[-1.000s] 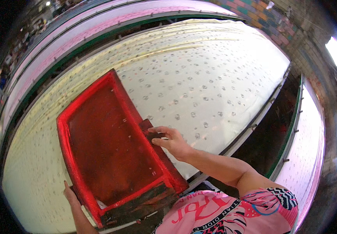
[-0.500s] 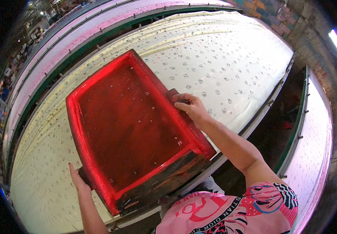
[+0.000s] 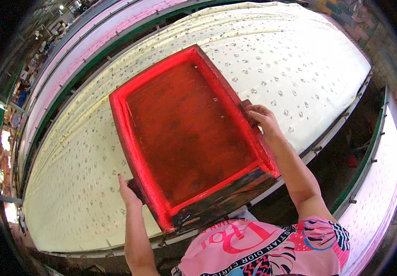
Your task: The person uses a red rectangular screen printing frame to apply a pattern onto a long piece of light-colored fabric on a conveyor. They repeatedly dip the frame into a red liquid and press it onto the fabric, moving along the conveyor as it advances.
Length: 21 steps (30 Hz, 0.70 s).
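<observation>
A rectangular screen-printing frame (image 3: 187,126), stained red inside with a dark outer edge, is over a long table of pale yellow-white fabric (image 3: 299,69) printed with small grey motifs. My left hand (image 3: 130,193) holds the dark handle (image 3: 138,187) on the frame's left side, its fingers partly behind it. My right hand (image 3: 265,122) is closed on the handle (image 3: 246,106) on the right side. I cannot tell whether the frame rests on the fabric or hangs just above it.
Long tables with pink-white fabric (image 3: 63,66) run beyond the far edge, and another (image 3: 373,207) stands at the right past a dark gap (image 3: 331,165). Small brackets line their rails. A patched block wall (image 3: 364,23) is at the upper right, clutter at the upper left.
The frame and both hands have moved rightward and away from me over the fabric, higher in the picture. The surroundings have shifted slightly in view. Both hands keep hold of the handles.
</observation>
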Available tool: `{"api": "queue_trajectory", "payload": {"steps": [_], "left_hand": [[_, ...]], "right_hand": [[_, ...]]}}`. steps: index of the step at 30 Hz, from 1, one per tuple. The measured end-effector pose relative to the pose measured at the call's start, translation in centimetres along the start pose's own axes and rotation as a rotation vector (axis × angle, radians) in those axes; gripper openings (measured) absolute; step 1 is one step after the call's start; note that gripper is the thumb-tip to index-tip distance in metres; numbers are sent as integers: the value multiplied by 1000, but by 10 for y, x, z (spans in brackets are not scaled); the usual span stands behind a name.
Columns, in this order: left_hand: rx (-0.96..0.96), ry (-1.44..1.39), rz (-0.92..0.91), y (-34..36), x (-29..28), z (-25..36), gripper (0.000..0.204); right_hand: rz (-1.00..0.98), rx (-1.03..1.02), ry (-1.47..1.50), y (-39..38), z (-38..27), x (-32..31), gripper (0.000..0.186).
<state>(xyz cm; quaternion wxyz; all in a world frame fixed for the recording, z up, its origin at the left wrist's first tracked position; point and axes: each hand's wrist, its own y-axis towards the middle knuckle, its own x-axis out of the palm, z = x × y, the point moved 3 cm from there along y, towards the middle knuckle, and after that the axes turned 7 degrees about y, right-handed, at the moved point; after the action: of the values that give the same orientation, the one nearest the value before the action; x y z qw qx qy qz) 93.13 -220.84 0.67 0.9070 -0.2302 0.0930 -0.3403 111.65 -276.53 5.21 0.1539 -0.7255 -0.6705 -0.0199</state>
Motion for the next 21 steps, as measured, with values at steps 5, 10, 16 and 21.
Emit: {"api": "queue_trajectory", "payload": {"steps": [5, 10, 16, 21], "left_hand": [[25, -15, 8, -26, 46, -21, 65], [26, 8, -4, -35, 61, -31, 64], [63, 152, -5, -42, 69, -29, 63], [90, 161, -27, -43, 72, -32, 63]], "right_hand": [[29, 30, -32, 13, -10, -51, 34], [40, 34, 45, 20, -18, -73, 33], [31, 16, 77, 24, -8, -88, 36], [-45, -451, -796, -28, -16, -63, 51]]}}
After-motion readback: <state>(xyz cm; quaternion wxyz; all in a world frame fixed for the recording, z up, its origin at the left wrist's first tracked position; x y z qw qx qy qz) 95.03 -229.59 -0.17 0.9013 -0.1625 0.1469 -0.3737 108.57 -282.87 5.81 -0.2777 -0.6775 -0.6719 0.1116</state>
